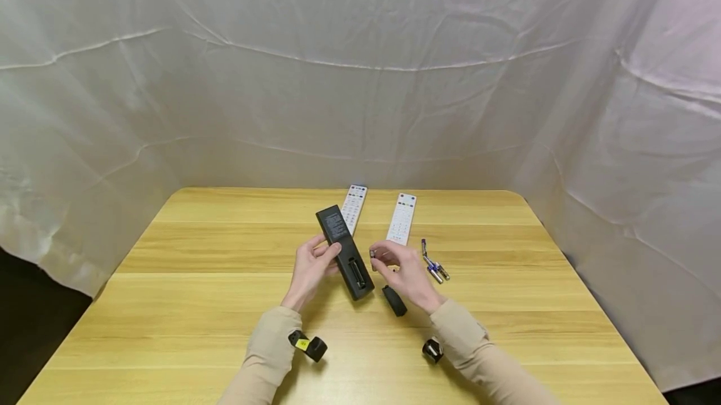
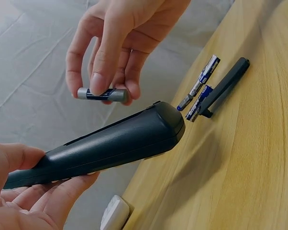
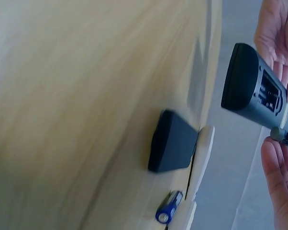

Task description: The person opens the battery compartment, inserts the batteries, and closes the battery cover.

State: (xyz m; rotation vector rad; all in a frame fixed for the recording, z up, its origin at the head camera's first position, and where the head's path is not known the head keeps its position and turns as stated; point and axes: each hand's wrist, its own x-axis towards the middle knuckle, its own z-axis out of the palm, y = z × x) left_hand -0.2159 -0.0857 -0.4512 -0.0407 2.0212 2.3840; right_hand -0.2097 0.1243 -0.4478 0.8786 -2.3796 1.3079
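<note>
My left hand point(image 1: 306, 269) grips a black remote control point(image 1: 340, 234) by its sides, thumb on the back, clear of the table. The back faces up, and its battery compartment point(image 1: 357, 273) is uncovered at the end nearer me. Just right of that end, my right hand point(image 1: 407, 272) pinches a small battery point(image 2: 102, 94) between thumb and fingers. The battery has a blue wrapper with silver ends and is held apart from the remote in the left wrist view. Below the right hand, the black battery cover point(image 1: 395, 302) lies on the table.
Several loose blue and silver batteries point(image 1: 435, 270) lie right of the right hand. Two white remotes lie toward the back: one remote point(image 1: 354, 203) partly behind the black one, the other remote point(image 1: 402, 217) beyond the right hand. Grey cloth point(image 1: 360, 104) hangs behind the wooden table point(image 1: 197, 305).
</note>
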